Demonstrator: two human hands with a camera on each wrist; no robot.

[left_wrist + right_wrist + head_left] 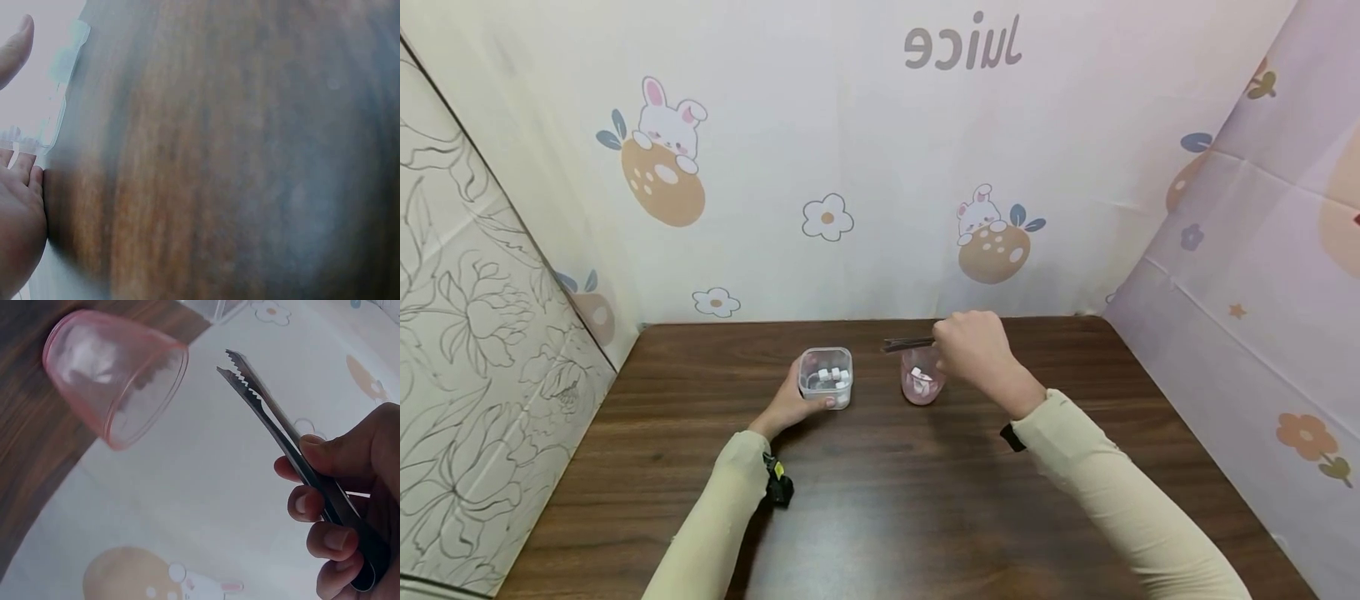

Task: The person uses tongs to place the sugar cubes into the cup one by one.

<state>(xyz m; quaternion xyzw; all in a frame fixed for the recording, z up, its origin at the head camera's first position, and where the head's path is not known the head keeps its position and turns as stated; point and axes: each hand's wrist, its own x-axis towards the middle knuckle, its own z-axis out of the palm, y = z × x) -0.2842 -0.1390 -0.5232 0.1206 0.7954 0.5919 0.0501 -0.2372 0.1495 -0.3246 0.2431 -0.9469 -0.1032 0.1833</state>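
Note:
My left hand [792, 402] holds the side of a clear plastic container [826, 358], thumb at its near edge. Several small white cubes [833, 375] lie inside. In the right wrist view, my right hand [350, 506] grips dark metal tongs [281, 434] with serrated tips, which stand slightly apart with nothing between them. Head-view, the tongs point left, above the pink transparent cup [922, 390]. White pieces [919, 380] sit at the bottom of that cup, and my right hand overlaps its right rim. The left wrist view catches only part of the left hand and the container's edge.
Both vessels stand on a dark wooden table [865, 500], near its back edge. Behind it hangs a printed cloth [760, 167] with rabbits and flowers. A patterned panel [467, 333] borders the left side, and another cloth [1247, 350] the right.

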